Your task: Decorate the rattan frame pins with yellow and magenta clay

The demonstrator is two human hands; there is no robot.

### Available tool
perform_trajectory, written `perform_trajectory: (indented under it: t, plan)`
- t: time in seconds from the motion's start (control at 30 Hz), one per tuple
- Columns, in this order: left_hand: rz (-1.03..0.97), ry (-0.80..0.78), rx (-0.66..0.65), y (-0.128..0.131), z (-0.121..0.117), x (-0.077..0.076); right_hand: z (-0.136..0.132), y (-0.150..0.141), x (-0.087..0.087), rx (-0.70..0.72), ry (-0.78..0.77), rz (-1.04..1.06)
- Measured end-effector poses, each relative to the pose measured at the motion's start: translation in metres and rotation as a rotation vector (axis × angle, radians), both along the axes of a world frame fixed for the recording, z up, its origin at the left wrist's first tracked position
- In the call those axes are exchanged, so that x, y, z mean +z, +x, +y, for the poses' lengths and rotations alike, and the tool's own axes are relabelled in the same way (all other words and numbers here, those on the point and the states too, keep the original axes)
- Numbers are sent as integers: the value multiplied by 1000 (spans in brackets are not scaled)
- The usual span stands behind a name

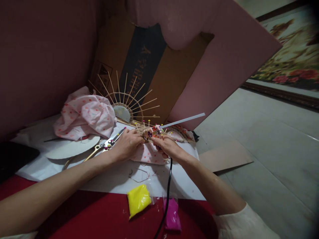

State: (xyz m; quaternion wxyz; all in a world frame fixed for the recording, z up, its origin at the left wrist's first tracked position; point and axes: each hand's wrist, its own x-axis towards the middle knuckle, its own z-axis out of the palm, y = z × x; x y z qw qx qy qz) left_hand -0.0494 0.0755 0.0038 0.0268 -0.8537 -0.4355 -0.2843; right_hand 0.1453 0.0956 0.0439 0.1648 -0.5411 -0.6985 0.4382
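Note:
My left hand is closed on the near left side of a small woven piece decorated with dark and orange bits. Colourful ball-headed pins stand up from it. Closed at its right side, my right hand grips what looks like a hot glue gun. A long translucent glue stick points up to the right from there, and a black cord hangs below. The tool's body is mostly hidden by my fingers. Under both hands lies pink dotted cloth.
A half-round wicker frame with spokes leans behind my hands against a cardboard box. To the left are bunched dotted cloth, a pale disc and scissors. Nearer lie yellow and magenta packets.

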Motion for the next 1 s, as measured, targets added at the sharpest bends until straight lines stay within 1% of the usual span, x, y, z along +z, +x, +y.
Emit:
perform_trajectory:
  t: [0.13, 0.3, 0.43, 0.57, 0.67, 0.73, 0.8, 0.87, 0.93, 1.0]
  plan:
    - [22, -3, 12, 0, 0, -1, -4, 2, 0, -25, -51, 65]
    - [21, -3, 2, 0, 1, -3, -9, 0, 4, -74, -147, 247]
    - [36, -9, 23, 1, 0, -1, -12, 2, 8, -90, -216, 402]
    - [28, -16, 19, 2, 0, 0, -16, 4, 11, -72, -230, 568]
    - [29, -27, 24, 1, 1, -1, -22, 7, 16, -98, -172, 711]
    - [17, -28, 20, 0, 2, -3, -26, 12, 19, -168, -75, 776]
    - [2, -29, 16, -1, 3, -4, -30, 24, 19, -258, 33, 769]
    - [-2, -30, 21, -1, 5, -5, -35, 43, 15, -324, 84, 732]
    - [3, -28, 27, -2, 7, -6, -41, 67, 5, -354, 103, 692]
    - [11, -19, 35, -1, 9, -6, -48, 95, -7, -419, 148, 563]
